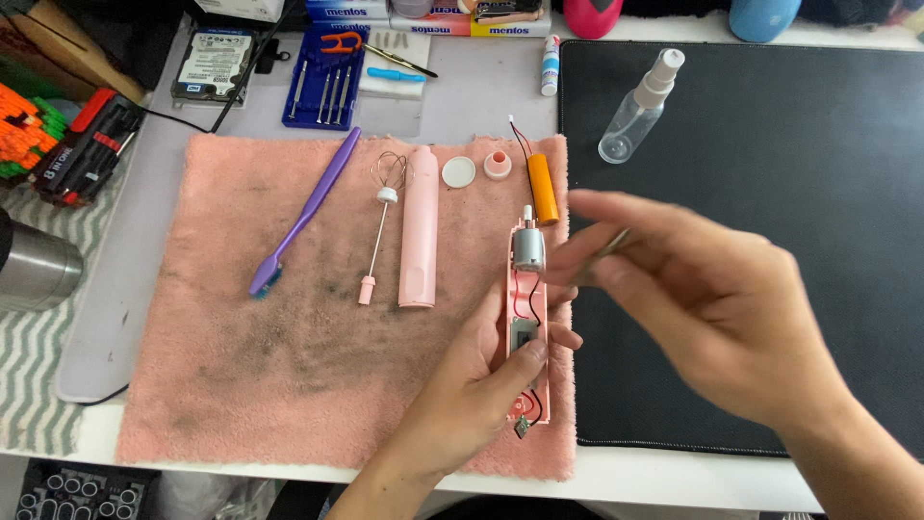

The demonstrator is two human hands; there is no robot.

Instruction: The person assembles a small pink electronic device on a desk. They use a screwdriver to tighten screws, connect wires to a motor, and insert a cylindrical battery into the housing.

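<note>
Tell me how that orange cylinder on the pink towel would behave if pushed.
The orange cylinder is round and smooth, so it would likely roll, though the nappy pink towel should slow it. Its thin wires look floppy and probably fragile; tugging them seems risky.

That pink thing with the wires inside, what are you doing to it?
It is the opened inner frame of a small handheld whisk, with its silver motor and red and black wires showing. The left hand steadies the frame on the stained pink towel. The right hand is blurred and pinches a thin metal tool near the motor. The pink outer casing, whisk rod, orange battery and purple toothbrush lie apart on the towel.
</note>
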